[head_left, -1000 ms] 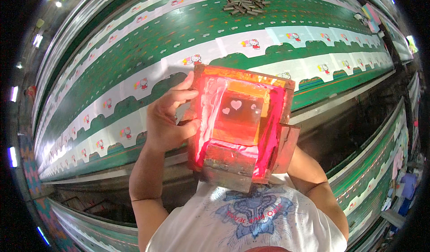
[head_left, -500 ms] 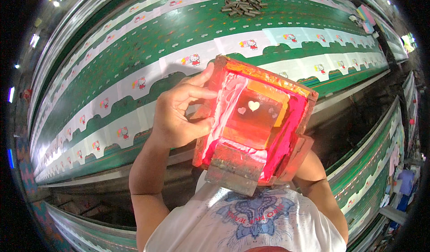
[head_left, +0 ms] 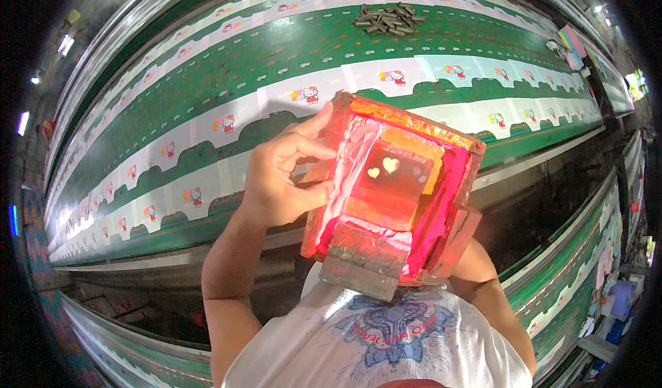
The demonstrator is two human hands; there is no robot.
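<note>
A screen printing frame (head_left: 396, 205) with a reddish wooden border is held up before my chest, tilted a little. Pink and orange colour stains its mesh, and light heart shapes show in the middle. A worn wooden block (head_left: 365, 257) crosses its near edge. My left hand (head_left: 286, 171) is closed on the frame's left bar, with thumb and fingertips against it. From the lower right my right hand (head_left: 472, 260) reaches behind the frame's corner, beside a second wooden piece (head_left: 453, 244); its fingers are hidden.
A long green printing table (head_left: 289, 50) curves across beyond the frame. Rows of white scalloped fabric pieces (head_left: 303, 92) with printed cartoon figures lie along it. A heap of short grey bars (head_left: 389, 19) rests on its far part. Another green table (head_left: 565, 278) stands at the right.
The view has shifted slightly, so the table appears a little further right. A second heart in the mesh now looks bright where it was pinkish. The left hand keeps its hold on the frame.
</note>
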